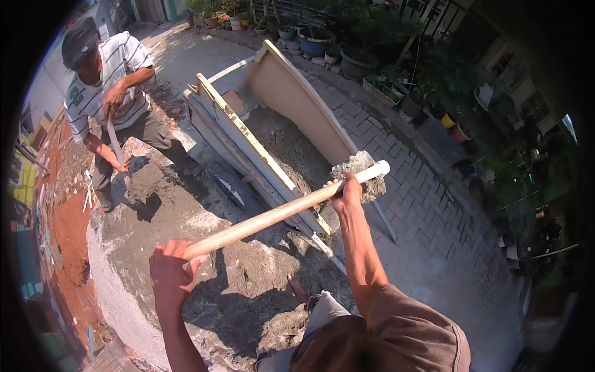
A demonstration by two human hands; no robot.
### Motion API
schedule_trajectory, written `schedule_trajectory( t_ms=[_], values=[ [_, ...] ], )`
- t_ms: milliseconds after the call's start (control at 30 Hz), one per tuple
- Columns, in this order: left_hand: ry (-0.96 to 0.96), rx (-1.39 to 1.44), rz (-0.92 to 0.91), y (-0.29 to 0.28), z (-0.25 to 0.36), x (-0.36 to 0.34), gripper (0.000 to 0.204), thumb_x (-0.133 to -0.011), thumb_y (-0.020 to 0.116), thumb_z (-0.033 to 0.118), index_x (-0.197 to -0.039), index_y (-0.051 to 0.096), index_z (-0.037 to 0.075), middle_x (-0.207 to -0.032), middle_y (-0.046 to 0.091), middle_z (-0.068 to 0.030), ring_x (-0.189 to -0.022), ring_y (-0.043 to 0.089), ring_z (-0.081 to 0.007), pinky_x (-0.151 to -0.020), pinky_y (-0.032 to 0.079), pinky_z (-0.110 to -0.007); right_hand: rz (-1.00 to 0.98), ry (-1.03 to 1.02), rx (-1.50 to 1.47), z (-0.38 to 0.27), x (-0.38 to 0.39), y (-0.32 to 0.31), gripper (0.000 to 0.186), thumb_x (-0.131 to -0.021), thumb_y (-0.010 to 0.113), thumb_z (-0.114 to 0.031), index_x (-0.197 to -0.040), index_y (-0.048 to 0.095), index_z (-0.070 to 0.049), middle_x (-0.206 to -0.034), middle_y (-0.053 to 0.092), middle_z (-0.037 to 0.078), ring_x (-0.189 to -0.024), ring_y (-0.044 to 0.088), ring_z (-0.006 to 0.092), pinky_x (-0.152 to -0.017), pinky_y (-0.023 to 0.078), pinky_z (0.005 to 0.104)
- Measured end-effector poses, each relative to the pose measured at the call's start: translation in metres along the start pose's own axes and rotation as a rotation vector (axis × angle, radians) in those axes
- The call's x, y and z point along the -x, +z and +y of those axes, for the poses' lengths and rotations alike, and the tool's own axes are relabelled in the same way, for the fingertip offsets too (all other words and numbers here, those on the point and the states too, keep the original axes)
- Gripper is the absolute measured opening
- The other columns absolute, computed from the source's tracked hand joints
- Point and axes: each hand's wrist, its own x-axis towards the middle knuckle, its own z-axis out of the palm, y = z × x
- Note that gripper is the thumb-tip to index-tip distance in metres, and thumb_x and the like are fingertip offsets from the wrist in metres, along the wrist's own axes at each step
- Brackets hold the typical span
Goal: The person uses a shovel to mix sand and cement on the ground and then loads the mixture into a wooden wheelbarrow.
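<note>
My left hand [173, 266] grips the lower-left end of a long wooden tool handle [266, 220]. My right hand [347, 195] is closed around the same handle near its white-tipped upper-right end. A lump of grey wet mortar [367, 189] is at that end, beside my right hand, over the rim of a wooden box cart [310, 111]; the tool's head is hidden by it. Grey wet mix [276, 139] lies inside the box. Below the handle, more wet mix [242, 266] is spread on the ground.
At the left a co-worker [114, 74] bends, holding a shovel with mix [149, 183]. Red soil [65, 235] lines the left side. Grey pavers [409, 186] run along the right, edged by potted plants [359, 59]. The cart's metal bar [384, 223] slants down to the right.
</note>
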Motion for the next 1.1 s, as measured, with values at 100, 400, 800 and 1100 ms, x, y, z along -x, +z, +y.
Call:
schedule_trajectory(
  t_ms=[100,400,800,1100],
  values=[
    [-0.263,-0.061,-0.013,0.046,-0.073,0.035,0.043,-0.074,0.077,0.023,-0.112,0.062,0.012,-0.113,0.061,-0.0098,-0.109,0.054,-0.0318,-0.089,0.042,-0.044,-0.25,-0.087,0.059,0.011,0.047,0.049,0.029,-0.093,0.057,-0.022,-0.107,0.039,-0.005,-0.079,0.053,0.013,-0.066,0.062,0.0305,-0.063,0.056,0.0455],
    [-0.353,0.28,-0.151,0.172,-0.009,0.195,0.051,-0.072,0.078,0.039,-0.104,0.063,0.002,-0.107,0.062,-0.0138,-0.106,0.056,-0.0342,-0.098,0.038,-0.046,-0.325,-0.34,0.291,0.027,0.137,-0.004,0.021,-0.091,0.057,-0.02,-0.096,0.044,-0.005,-0.071,0.053,0.009,-0.053,0.057,0.0225,-0.053,0.051,0.036],
    [-1.503,1.037,-0.673,0.075,0.144,0.546,0.035,-0.071,0.082,0.026,-0.096,0.073,0.003,-0.065,0.066,-0.0064,-0.057,0.058,-0.0114,-0.054,0.045,-0.032,-0.307,0.787,1.039,0.311,0.207,-0.187,0.022,-0.089,0.06,-0.023,-0.092,0.047,-0.006,-0.071,0.051,0.009,-0.058,0.055,0.024,-0.054,0.05,0.0426],
    [-1.544,1.145,0.055,0.169,0.035,0.433,0.046,-0.079,0.077,0.04,-0.067,0.058,-0.001,-0.053,0.051,-0.0025,-0.052,0.047,-0.01,-0.048,0.038,-0.033,-1.378,0.133,1.244,0.488,0.366,-0.052,0.021,-0.095,0.054,-0.015,-0.106,0.041,-0.003,-0.083,0.055,0.009,-0.051,0.054,0.0135,-0.041,0.052,0.0282]
  ],
)
